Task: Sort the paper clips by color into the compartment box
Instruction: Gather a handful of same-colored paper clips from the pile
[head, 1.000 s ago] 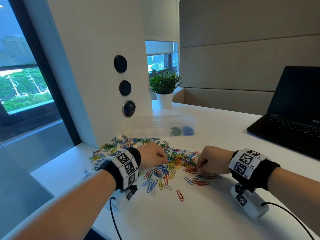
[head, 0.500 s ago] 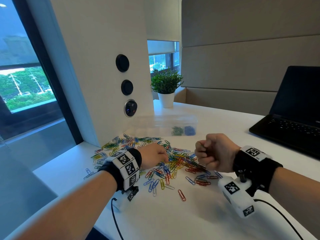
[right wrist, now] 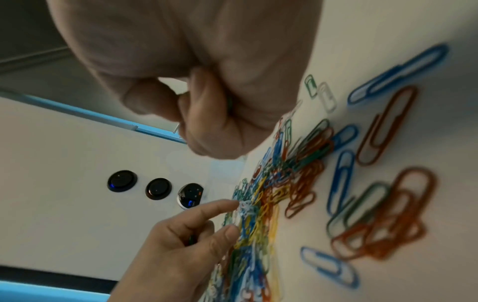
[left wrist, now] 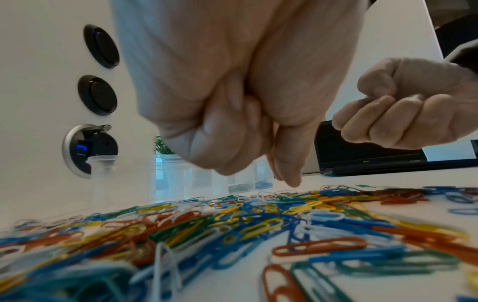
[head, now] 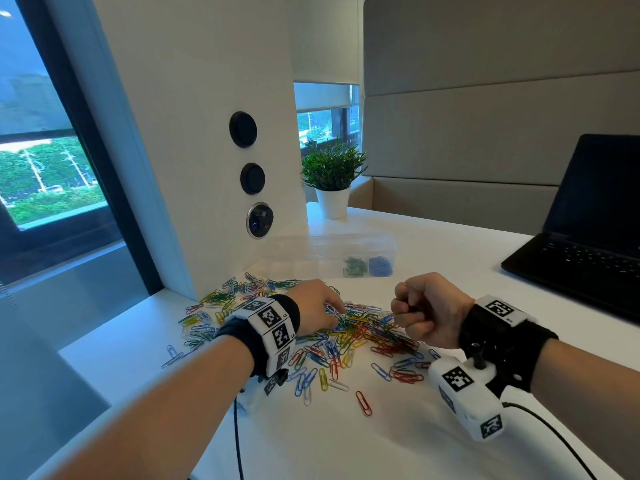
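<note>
A heap of mixed coloured paper clips (head: 360, 327) lies on the white table. Behind it the clear compartment box (head: 311, 251) holds green clips (head: 355, 266) and blue clips (head: 380, 266) in its two right cells. My left hand (head: 334, 311) rests on the heap. Its forefinger (right wrist: 227, 204) touches a white clip, its thumb is apart, and its other fingers curl round a dark green sliver, seemingly clips. My right hand (head: 407, 310) hovers above the heap's right side as a tight fist. A bit of green (right wrist: 229, 104) shows inside it.
A white pillar with round black sockets (head: 252, 178) stands right behind the heap on the left. A potted plant (head: 332, 181) is at the back, and an open black laptop (head: 588, 237) at the right. Loose clips (head: 363, 403) lie toward the near edge.
My right hand left the heap's right edge, rose and turned into a raised fist. My left hand stayed on the heap, its fingers shifting only slightly.
</note>
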The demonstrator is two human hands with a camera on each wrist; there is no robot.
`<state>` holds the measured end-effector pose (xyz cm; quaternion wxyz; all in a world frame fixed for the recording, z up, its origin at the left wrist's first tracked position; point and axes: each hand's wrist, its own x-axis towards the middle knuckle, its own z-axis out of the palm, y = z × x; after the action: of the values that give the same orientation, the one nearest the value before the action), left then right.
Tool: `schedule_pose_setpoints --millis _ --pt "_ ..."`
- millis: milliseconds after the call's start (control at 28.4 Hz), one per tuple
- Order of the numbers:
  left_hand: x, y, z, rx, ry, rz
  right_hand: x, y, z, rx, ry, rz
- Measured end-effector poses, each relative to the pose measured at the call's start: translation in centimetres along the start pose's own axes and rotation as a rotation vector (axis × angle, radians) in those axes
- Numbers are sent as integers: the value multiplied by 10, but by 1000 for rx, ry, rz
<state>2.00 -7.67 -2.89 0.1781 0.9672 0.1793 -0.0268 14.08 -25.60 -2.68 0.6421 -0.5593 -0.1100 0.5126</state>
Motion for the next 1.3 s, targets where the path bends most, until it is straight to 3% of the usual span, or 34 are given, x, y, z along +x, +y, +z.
schedule_pose_setpoints --millis 106,176,317,423,669,1303 --pt "8 4 1 170 -73 25 3 -2 -5 -160 79 35" --pt "11 3 2 217 -64 16 6 -3 -7 -411 158 12" --pt "15 -5 -1 190 -62 13 14 -4 -7 -1140 249 -161" --pt "18 -5 -3 142 -55 53 23 -3 -10 -1434 242 -293" --pt "28 -1 3 142 -104 72 31 -9 -11 -1543 167 -270" --pt "17 -15 -13 -608 -36 -231 41 -9 -2 -1605 115 -211"
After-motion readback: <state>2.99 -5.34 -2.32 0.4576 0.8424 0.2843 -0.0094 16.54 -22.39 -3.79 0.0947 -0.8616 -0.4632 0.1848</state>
